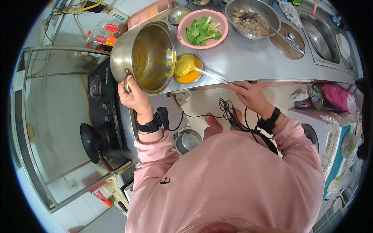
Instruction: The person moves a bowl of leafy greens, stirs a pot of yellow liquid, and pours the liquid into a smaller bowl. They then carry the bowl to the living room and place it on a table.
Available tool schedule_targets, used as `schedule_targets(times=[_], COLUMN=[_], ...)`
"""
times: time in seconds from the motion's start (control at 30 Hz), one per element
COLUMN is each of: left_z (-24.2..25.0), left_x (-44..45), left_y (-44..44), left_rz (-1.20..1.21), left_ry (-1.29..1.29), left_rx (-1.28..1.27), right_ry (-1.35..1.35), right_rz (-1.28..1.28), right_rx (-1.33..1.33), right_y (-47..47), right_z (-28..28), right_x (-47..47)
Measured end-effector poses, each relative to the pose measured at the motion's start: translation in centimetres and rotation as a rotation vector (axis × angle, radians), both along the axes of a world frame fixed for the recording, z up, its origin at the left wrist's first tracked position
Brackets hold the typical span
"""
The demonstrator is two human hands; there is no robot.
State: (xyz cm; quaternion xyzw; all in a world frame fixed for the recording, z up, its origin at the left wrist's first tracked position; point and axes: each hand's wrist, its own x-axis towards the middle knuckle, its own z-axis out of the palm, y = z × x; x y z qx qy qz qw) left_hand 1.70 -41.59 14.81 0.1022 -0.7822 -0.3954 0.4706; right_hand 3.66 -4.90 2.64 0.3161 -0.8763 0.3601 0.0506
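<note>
My left hand (134,96) grips the side handle of a steel pot (125,49), which is tipped with its mouth facing right; yellow-orange residue coats the inside. Beside the pot's rim stands a bowl (201,76) holding an orange-yellow liquid. My right hand (250,94) holds the handle of a metal ladle (185,66), whose coated head is over the bowl. Behind the bowl, a pink plastic colander (181,29) contains green leafy vegetables (202,31).
A steel basin (253,35) with food and a spoon, a glass lid (287,48) and a sink (317,38) lie along the counter to the right. A black wok (89,142) sits by the gas stove (109,87) at left. Cables (230,113) hang between my arms.
</note>
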Motion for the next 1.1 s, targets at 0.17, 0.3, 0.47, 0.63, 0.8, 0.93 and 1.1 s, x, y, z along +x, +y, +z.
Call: schedule_targets(times=[0.17, 0.3, 0.47, 0.63, 0.8, 0.93, 1.1], left_z=[0.0, 0.0, 0.1, 0.1, 0.0, -0.1, -0.5], left_x=[0.2, 0.5, 0.5, 0.9, 1.6, 3.1, 4.2], left_y=[-0.4, -0.5, -0.7, -0.8, -2.6, -3.9, -4.2], left_rz=[0.092, 0.049, 0.102, 0.070, 0.015, -0.007, -0.058], left_ry=[0.018, 0.036, 0.017, 0.083, 0.169, 0.144, 0.173], left_rx=[0.083, 0.138, 0.209, 0.433, 0.715, 0.812, 0.869], right_ry=[-0.032, -0.008, 0.126, 0.151, -0.063, -0.203, -0.704], right_rz=[0.019, -0.008, -0.024, -0.062, -0.062, -0.021, 0.034], right_rx=[-0.060, -0.068, 0.079, 0.062, -0.008, -0.261, -0.471], right_y=[0.5, 0.1, -0.4, -0.2, 0.9, 0.9, 0.5], right_z=[1.0, 1.8, 2.3, 2.1, 2.0, 2.2, 4.4], right_x=[0.3, 0.1, -0.5, -0.8, -0.8, -1.1, -1.6])
